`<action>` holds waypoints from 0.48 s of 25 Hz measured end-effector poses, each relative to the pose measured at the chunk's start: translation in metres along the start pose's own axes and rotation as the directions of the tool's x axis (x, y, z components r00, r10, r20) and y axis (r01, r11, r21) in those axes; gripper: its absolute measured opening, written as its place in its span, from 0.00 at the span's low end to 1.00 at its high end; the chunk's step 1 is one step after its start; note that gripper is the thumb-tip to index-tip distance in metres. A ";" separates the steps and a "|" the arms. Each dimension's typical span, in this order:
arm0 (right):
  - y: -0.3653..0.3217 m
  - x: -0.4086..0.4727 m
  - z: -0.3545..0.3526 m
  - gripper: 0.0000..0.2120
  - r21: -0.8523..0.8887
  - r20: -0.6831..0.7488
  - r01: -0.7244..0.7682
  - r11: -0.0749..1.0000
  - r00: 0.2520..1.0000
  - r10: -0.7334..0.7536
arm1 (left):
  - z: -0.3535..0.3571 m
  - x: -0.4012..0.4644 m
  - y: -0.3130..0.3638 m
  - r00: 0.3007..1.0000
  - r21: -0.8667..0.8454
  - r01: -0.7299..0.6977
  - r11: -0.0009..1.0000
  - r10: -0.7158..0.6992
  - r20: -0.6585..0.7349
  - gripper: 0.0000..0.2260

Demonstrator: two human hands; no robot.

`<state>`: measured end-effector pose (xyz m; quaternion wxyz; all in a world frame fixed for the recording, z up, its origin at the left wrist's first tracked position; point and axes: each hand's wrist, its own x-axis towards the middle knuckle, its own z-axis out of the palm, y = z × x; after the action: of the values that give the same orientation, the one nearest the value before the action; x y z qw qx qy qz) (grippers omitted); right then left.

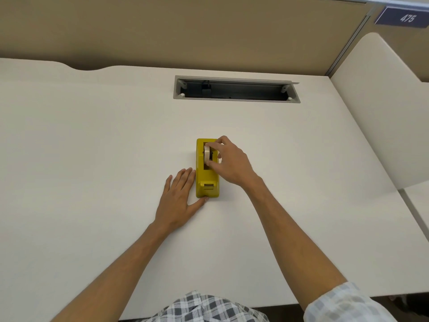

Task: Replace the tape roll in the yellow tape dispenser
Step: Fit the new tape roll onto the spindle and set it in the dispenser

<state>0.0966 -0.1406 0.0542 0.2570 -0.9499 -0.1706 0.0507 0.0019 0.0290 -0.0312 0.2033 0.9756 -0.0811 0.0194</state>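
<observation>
Item: tape roll, pale, standing on edge in the well of the yellow dispenser. We cannot tell whether it is seated on its hub or partly lifted. The dispenser lies on the counter near its middle, cutter end toward us.

Right hand: fingers and thumb curled round the roll from the right side, pinching it at top and near edge.

Left hand: flat on the counter, fingers straight, lying against the dispenser's left wall, thumb tip touching its near corner. It holds nothing; we judge it a brace.

Risks, as we judge them:
- The roll binds in the well. A crooked pull would drag the whole dispenser up or tip it, since the left hand only rests alongside and does not press down on it.
- The hub comes out with the roll and drops. We cannot see it clearly beneath the fingers.
- The loose tape end, if there is one, sticks to the cutter or to the fingers and snags the lift.
- The pinch is shallow. A slip would send the roll off across the smooth counter.

No spare roll in view.

Surface: off-white counter, matt. Beyond the dispenser, well apart, a grey cable tray sunk in the counter, lid open, a dark plug inside.

Room: tan partition behind; rounded white divider at right; dark sign reading 475 at top right. Checked sleeve on the right arm.
</observation>
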 end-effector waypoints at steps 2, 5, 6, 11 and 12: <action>0.000 0.003 -0.003 0.22 -0.005 0.015 0.015 1.000 1.000 -0.015 | 0.000 0.001 0.000 1.000 -0.007 0.003 1.000 -0.003 0.003 0.37; 0.003 0.004 -0.006 0.22 -0.028 0.043 0.047 0.998 0.998 -0.046 | 0.000 0.001 0.001 1.000 -0.008 0.007 1.000 -0.007 0.009 0.36; 0.004 0.004 -0.006 0.22 -0.033 0.054 0.055 0.998 0.997 -0.053 | 0.000 0.001 0.001 1.000 -0.004 0.006 1.000 -0.006 0.010 0.36; 0.005 0.008 -0.010 0.22 -0.030 0.098 0.071 0.997 0.993 -0.068 | -0.001 0.000 0.001 1.000 0.016 0.000 1.000 0.000 0.016 0.38; 0.005 0.009 -0.011 0.23 -0.032 0.099 0.075 0.997 0.993 -0.072 | -0.001 0.000 0.002 1.000 0.015 -0.001 1.000 0.000 0.013 0.38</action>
<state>0.1082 -0.1467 0.0610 0.2329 -0.9438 -0.2187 0.0845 0.0016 0.0277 -0.0298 0.1955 0.9771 -0.0825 0.0135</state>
